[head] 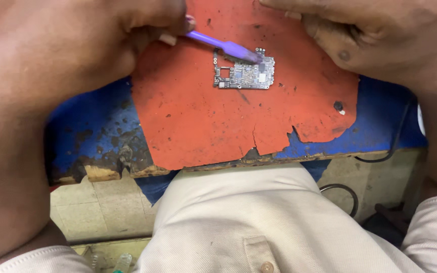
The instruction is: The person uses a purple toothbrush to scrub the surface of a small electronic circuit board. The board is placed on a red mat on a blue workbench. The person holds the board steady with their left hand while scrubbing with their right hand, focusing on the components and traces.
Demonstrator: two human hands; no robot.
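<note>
A small grey phone circuit board (pixel 244 75) lies flat on a worn red mat (pixel 203 126). My left hand (pixel 102 35) comes in from the upper left and grips a purple plastic tool (pixel 218 44). The tool's blurred tip rests on the board's upper right corner. My right hand (pixel 370 30) sits at the upper right on the mat's far edge. Its fingers are curled in, nothing shows in them, and it stays apart from the board.
The mat lies on a scuffed blue bench top (pixel 92 131) with a chipped front edge. A small dark bit (pixel 338 105) sits on the mat's right side. A black cable (pixel 380 155) hangs off the bench, looping over the tiled floor (pixel 102 202).
</note>
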